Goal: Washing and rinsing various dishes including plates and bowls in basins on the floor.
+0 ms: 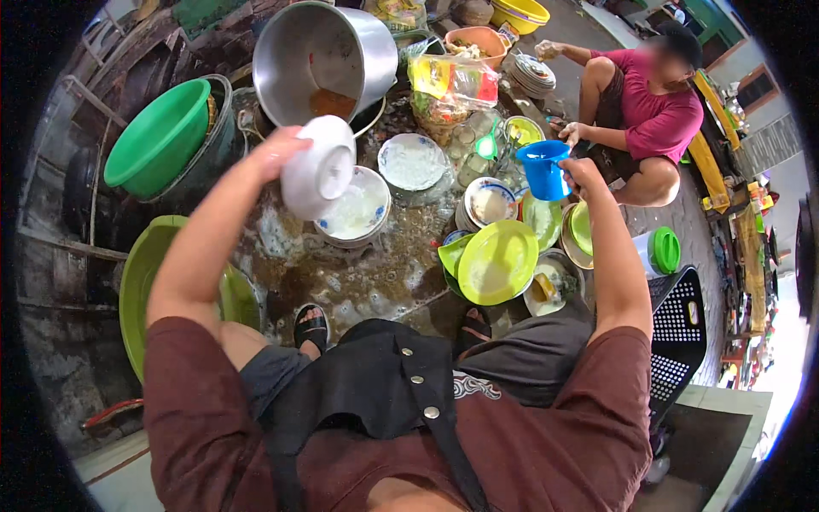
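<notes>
My left hand (279,153) grips a white bowl (318,169), tilted on its side with its underside towards me. The bowl hangs partly over a stack of soapy plates with blue patterns (359,208) on the wet floor. My right hand (581,176) holds a blue plastic dipper (545,171) upright by its handle, above the dishes on the right. A large metal pot (377,51), tipped towards me with brownish liquid inside, lies beyond the bowl. Between my hands, a soapy plate (413,162) rests on the floor. A yellow-green oval plate (499,262) leans on other dishes nearer me.
Green basins (160,141) (137,288) stand at the left. Glasses (472,168), stacked bowls (491,203) and a bag of scraps (441,105) crowd the middle right. A co-worker in a pink shirt (662,115) squats beside stacked plates (532,73). A black perforated crate (678,339) is at my right.
</notes>
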### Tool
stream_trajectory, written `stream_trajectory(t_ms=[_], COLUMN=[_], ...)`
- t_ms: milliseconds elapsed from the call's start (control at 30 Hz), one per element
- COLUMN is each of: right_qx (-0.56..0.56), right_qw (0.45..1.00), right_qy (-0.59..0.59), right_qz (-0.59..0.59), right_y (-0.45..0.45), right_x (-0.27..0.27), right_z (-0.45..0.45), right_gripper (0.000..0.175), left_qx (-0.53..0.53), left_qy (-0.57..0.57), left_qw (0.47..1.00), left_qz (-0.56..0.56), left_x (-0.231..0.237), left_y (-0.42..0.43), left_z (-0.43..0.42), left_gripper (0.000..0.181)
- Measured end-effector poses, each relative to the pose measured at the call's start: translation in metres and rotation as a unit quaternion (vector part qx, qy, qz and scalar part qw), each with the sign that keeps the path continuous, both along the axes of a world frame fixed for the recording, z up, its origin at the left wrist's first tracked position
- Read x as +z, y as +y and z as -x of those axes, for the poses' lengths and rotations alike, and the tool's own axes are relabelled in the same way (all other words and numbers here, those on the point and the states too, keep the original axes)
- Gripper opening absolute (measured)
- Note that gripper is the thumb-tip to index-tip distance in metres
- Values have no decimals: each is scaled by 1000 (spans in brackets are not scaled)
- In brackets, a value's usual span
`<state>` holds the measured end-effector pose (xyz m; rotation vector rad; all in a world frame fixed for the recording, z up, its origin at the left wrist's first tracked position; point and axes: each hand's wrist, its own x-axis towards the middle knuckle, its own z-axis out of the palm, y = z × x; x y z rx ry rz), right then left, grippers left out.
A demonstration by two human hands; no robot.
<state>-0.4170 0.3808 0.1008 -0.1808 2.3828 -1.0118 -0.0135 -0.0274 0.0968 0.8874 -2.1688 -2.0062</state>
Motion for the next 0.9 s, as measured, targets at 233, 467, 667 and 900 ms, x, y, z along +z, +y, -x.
stream_trajectory(t_ms=[233,467,667,900], right_qx=[-8,-17,0,-41], right_qw=[978,939,920,916], right_qy=[184,288,325,340], right_qz=[-98,-186,-218,-209], right_y=[0,-1,-31,-38], right_x=[-41,-65,-52,-52], right_z=[68,103,81,91], right_gripper=[29,26,32,32], left_qx=[154,321,363,429], left_qy=[-8,-102,-372,-392], left_qw=[977,900,698,770], left_qz=[148,276,493,263], left_x=[124,94,-38,-200], left_y=[-15,-28,-40,-44], left_z=[-116,-288,-418,-498], left_gripper=[38,40,39,35])
